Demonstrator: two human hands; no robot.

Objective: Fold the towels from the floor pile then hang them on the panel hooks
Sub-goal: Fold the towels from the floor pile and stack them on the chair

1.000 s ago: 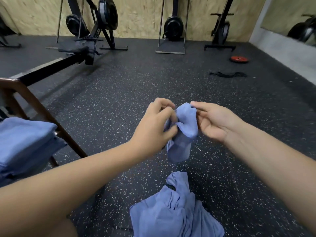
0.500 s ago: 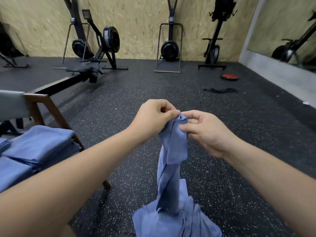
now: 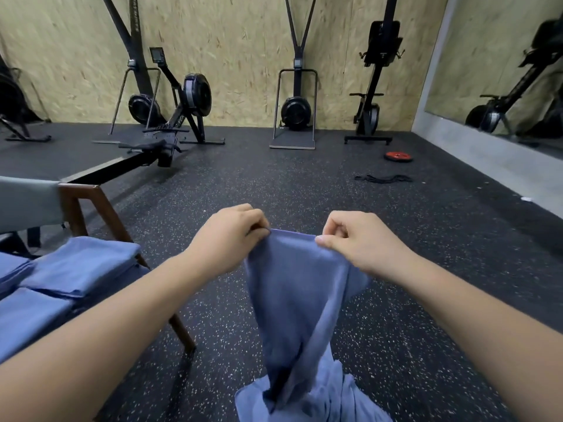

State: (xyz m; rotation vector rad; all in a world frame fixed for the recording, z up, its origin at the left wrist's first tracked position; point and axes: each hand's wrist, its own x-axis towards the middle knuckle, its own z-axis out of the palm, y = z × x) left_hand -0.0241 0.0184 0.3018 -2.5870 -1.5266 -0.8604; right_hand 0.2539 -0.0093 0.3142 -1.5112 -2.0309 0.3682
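A blue towel point(image 3: 297, 287) hangs in front of me, its top edge stretched between both hands. My left hand point(image 3: 227, 239) pinches the left end of that edge and my right hand point(image 3: 361, 242) pinches the right end. The towel's lower part twists down onto the blue towel pile point(image 3: 320, 397) on the black floor at the bottom centre. Several folded blue towels point(image 3: 76, 272) lie stacked on a wooden-legged bench at the left. No panel hooks are in view.
The wooden bench point(image 3: 82, 208) with a grey cushion stands at my left. Rowing machines point(image 3: 170, 117) and ski trainers point(image 3: 295, 108) line the plywood wall. A red weight plate point(image 3: 397, 156) and a black band point(image 3: 382, 178) lie on the rubber floor at the far right.
The hands have moved apart along the towel's top edge, spreading it from a bunched strip into a wider sheet. The towel has been lifted higher off the pile.
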